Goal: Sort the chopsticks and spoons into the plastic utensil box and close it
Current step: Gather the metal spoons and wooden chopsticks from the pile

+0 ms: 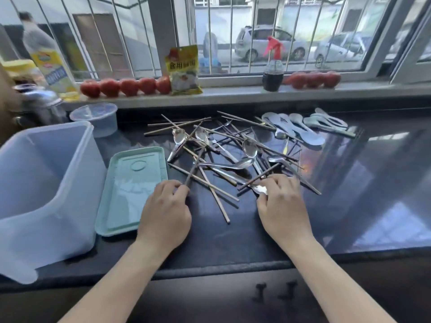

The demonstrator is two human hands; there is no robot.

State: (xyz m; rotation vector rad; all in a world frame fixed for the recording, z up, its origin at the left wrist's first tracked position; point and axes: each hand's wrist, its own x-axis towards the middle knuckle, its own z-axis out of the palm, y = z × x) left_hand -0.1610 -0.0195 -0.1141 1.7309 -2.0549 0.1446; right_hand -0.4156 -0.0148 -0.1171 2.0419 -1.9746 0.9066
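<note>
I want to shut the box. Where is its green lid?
The green lid lies flat on the counter, between the plastic box at left and the left hand.

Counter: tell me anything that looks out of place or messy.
The chopsticks and metal spoons lie crisscrossed in one tangled heap mid-counter, unsorted. The box stands open, its green lid flat beside it. Nothing looks spilled or broken.

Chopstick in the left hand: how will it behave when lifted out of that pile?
The chopstick looks thin, straight and rigid, so probably stiff and light. It runs from the left hand up into the tangled pile, crossing others, so lifting may drag or flick neighbours. The glossy counter suggests loose ones would slide or roll.
</note>
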